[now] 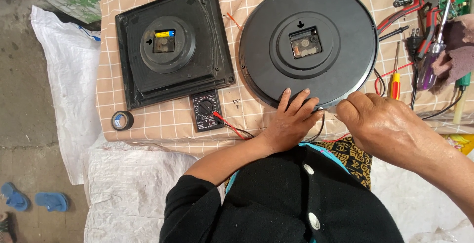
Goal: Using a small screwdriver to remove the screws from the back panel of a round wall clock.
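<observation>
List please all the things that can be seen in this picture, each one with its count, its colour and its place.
round clock: 1, black, face down, right half of the table
square clock: 1, black, face down, left half, with a yellow and blue battery in its back
multimeter: 1, black, near edge, below the square clock, red and black leads beside it
tape roll: 1, black, near left corner
screwdrivers: 2 at least, one yellow-handled, one clear purple, right side
pliers: 1, red handles, far right
tablecloth: 1, beige checked
sandals: 2, blue, on the floor, left
left hand: on the round clock's near rim
right hand: at the same rim, pinching something small
</observation>
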